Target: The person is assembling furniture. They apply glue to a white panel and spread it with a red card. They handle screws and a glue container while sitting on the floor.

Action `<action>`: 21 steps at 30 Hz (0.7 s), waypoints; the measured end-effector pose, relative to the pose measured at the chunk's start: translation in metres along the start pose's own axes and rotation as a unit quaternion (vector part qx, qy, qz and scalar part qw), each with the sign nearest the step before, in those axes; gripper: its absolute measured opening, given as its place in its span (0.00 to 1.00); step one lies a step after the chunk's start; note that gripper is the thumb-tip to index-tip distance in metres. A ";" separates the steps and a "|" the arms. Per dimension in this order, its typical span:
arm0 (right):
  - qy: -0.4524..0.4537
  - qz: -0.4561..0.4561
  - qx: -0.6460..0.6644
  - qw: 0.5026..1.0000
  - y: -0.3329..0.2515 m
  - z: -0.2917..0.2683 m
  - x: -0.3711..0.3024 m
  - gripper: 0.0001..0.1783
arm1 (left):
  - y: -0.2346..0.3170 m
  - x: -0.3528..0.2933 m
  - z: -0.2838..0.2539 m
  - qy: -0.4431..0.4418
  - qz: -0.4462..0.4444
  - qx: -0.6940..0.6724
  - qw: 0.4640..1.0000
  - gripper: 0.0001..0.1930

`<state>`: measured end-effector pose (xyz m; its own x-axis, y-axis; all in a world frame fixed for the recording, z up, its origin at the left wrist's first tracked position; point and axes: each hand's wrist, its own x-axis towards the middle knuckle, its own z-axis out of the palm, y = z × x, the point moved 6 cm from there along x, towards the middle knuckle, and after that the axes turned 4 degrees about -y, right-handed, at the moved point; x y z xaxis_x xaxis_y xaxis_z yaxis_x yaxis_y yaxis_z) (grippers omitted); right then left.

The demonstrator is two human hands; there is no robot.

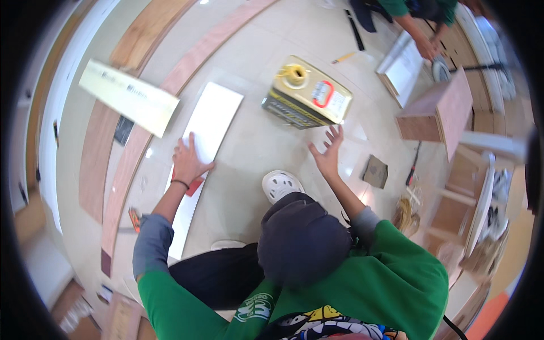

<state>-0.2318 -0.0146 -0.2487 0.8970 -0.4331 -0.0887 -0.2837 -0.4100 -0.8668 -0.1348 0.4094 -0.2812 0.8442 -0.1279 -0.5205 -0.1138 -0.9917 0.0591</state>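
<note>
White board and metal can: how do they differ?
The white board lies flat; the metal can stands upright. The board is long and thin, the can boxy. The board looks plain white; the can is gold-topped, dark-sided. Both are on the floor.

panel [214, 116] left of can [309, 93], box [445, 107] to the right

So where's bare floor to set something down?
Bare floor lies between the white board, metal can and white clog; another patch separates the can from the wooden box. Long planks crowd the left; a compartmented wooden unit, the far right.
</note>
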 end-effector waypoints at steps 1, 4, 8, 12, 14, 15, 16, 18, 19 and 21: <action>0.004 -0.010 0.012 1.000 -0.010 0.004 0.004 0.65 | 0.003 -0.004 -0.005 -0.021 -0.020 0.015 0.999 0.67; 0.027 -0.066 -0.007 0.997 -0.018 0.002 0.028 0.68 | 0.010 -0.006 -0.001 0.013 -0.015 0.021 1.000 0.67; 0.028 -0.098 -0.007 0.995 -0.028 0.012 0.055 0.55 | 0.018 0.003 0.000 0.024 -0.010 0.007 1.000 0.68; -0.033 -0.218 0.001 0.975 -0.030 0.040 0.075 0.33 | -0.012 -0.018 0.004 0.018 -0.026 0.017 0.999 0.66; -0.061 -0.146 0.022 0.987 0.003 0.046 0.087 0.27 | -0.027 -0.038 0.002 0.037 0.034 -0.047 0.998 0.63; -0.130 -0.134 0.062 0.980 0.007 0.052 0.090 0.25 | -0.029 -0.052 0.004 0.031 0.029 -0.072 0.997 0.59; -0.113 -0.166 -0.017 0.979 -0.003 0.038 0.087 0.25 | -0.026 -0.043 0.001 0.117 0.068 -0.056 0.989 0.58; -0.115 -0.192 -0.063 0.973 -0.002 0.026 0.105 0.25 | -0.004 -0.012 -0.027 0.080 0.155 -0.060 0.983 0.48; -0.111 -0.202 -0.078 0.970 -0.003 0.026 0.111 0.25 | 0.000 0.004 -0.038 0.106 0.139 -0.256 0.951 0.39; -0.148 -0.240 -0.114 0.953 -0.013 0.041 0.132 0.24 | 0.007 -0.008 -0.055 0.179 0.136 -0.412 0.883 0.18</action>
<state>-0.0962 -0.0331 -0.2691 0.9888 0.0790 0.1269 0.1465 -0.6820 -0.7165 -0.1140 0.4027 -0.2294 0.9728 -0.2105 -0.0968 -0.0430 -0.5746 0.8173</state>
